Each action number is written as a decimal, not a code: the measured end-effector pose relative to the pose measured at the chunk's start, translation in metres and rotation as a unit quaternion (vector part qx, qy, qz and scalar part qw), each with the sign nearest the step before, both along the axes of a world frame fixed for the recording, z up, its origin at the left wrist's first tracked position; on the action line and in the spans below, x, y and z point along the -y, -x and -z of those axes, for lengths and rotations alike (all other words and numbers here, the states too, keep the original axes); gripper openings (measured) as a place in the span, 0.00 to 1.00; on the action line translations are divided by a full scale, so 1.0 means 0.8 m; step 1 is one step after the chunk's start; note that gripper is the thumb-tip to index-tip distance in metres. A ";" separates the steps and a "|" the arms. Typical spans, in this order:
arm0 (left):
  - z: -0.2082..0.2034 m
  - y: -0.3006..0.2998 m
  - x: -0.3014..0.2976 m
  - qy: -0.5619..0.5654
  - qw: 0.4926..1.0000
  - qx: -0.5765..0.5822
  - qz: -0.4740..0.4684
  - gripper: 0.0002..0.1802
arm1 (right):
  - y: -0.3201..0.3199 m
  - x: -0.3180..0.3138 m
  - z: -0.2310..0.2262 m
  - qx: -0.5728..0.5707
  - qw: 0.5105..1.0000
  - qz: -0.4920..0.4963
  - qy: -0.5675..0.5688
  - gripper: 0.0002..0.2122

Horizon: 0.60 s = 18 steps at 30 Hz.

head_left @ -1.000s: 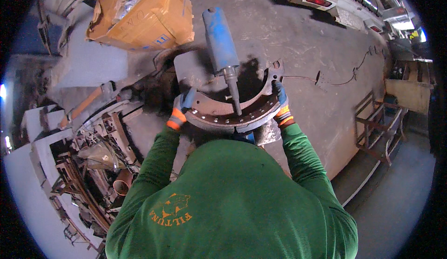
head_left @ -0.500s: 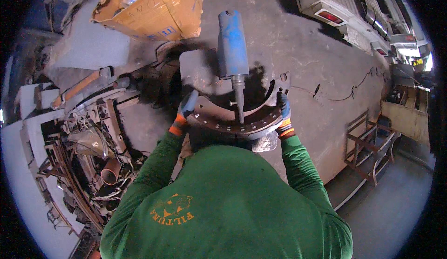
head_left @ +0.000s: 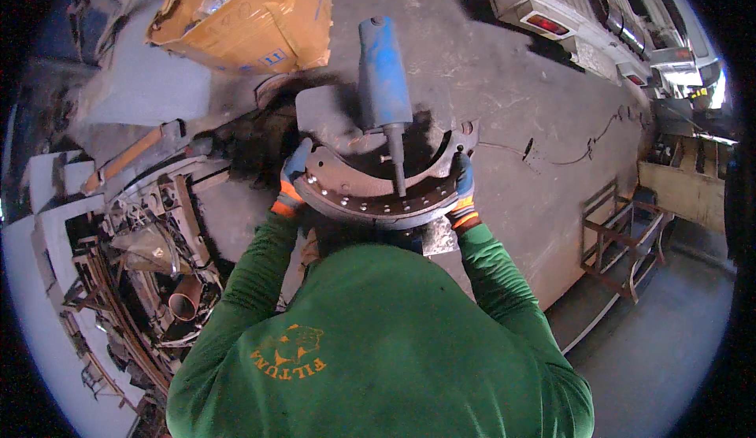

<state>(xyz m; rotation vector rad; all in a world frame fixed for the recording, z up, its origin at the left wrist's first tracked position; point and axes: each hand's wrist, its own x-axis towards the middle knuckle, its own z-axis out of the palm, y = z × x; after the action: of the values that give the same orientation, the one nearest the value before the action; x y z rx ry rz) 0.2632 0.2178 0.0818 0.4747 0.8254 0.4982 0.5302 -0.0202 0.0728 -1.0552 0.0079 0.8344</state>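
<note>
A curved, rusty brake shoe [head_left: 370,194] with a row of rivet holes lies under the steel punch of a blue press head [head_left: 383,76]. My left hand [head_left: 293,176], in a blue and orange glove, grips the shoe's left end. My right hand [head_left: 463,190], gloved the same way, grips its right end. The punch tip [head_left: 400,180] meets the shoe near its middle. My green-sleeved arms and chest fill the lower half of the view.
A torn cardboard box [head_left: 244,12] sits at the back left. Scrap metal and a copper-coloured pipe [head_left: 187,300] are piled on the left. A rusty metal frame [head_left: 622,241] stands on the right, a white vehicle [head_left: 583,5] behind it, with concrete floor between.
The view has shifted a little. Both hands still grip the brake shoe under the punch, and the shoe has barely moved.
</note>
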 end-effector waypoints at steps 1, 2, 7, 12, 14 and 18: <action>-0.019 0.002 0.003 -0.080 0.996 -0.031 0.002 0.16 | -0.001 0.010 0.003 -0.189 0.974 -0.025 -0.119 0.20; -0.017 0.008 0.005 -0.116 0.993 -0.039 -0.003 0.16 | 0.012 0.001 -0.016 -0.119 0.988 -0.040 -0.087 0.20; -0.046 -0.005 0.005 -0.102 0.995 0.005 -0.009 0.15 | 0.017 0.014 0.013 -0.021 1.000 0.001 0.017 0.19; -0.076 -0.009 0.008 -0.038 0.997 0.072 -0.013 0.15 | 0.015 0.015 -0.005 0.035 0.991 -0.004 0.125 0.19; -0.071 -0.015 0.006 -0.047 0.997 0.056 0.010 0.16 | 0.008 0.029 0.024 0.045 0.996 -0.008 0.077 0.20; -0.087 -0.015 0.011 -0.017 0.999 0.035 -0.015 0.14 | 0.017 0.023 0.018 0.037 0.997 0.003 0.072 0.22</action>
<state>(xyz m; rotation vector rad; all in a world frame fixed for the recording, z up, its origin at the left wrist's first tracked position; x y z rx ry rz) 0.2749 0.2087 0.1514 0.4738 0.7597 0.5548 0.5165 -0.0387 0.0583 -1.2208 0.0083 0.7985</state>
